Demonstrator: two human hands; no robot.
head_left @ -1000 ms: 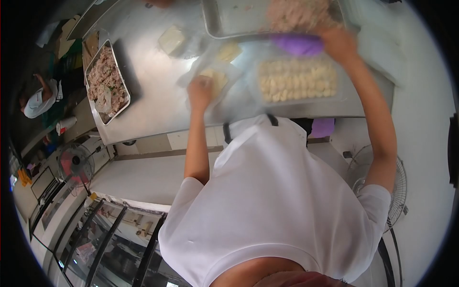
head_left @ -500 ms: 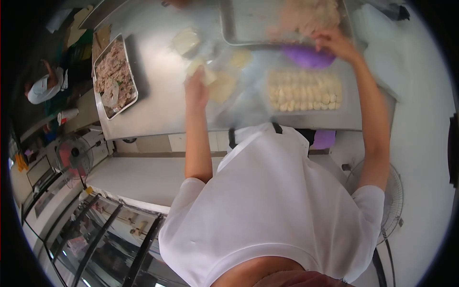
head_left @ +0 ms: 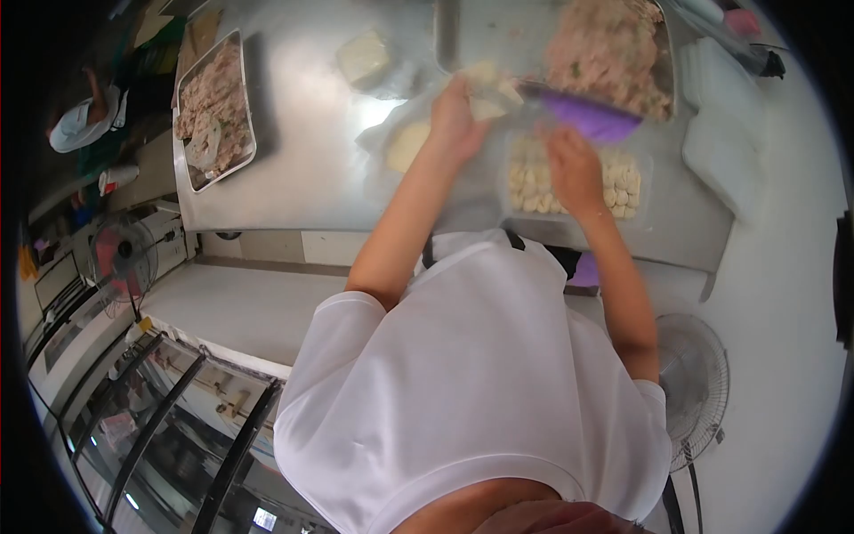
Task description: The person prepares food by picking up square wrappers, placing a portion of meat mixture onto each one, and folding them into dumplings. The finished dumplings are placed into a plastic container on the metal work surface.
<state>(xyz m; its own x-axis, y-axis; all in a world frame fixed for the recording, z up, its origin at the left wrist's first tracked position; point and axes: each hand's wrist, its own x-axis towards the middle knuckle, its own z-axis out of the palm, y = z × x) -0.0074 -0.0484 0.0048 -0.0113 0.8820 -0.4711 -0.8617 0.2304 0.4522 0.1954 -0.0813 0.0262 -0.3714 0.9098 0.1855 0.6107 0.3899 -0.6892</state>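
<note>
My left hand [head_left: 455,123] is closed on a thin pale dumpling wrapper [head_left: 485,75], above the steel table. Another round of pale dough [head_left: 407,146] lies on a clear sheet below it. My right hand [head_left: 575,167] hovers over a clear tray of small dumplings [head_left: 630,189], its fingers curled and blurred; what they hold, if anything, I cannot make out. Just beyond it is a purple item [head_left: 592,117] with a dark edge, lying against the tray of minced filling [head_left: 605,53].
A second metal tray of mince [head_left: 213,116] stands at the table's left. A wrapped pale stack [head_left: 363,58] lies near the middle. White stacked sheets or lids [head_left: 725,133] sit at the right edge. Fans [head_left: 694,383] stand on both sides; another person [head_left: 84,125] is at far left.
My left hand has moved right and away from me with the wrapper. My right hand has come back from the filling tray toward the dumplings. The whole view has shifted slightly.
</note>
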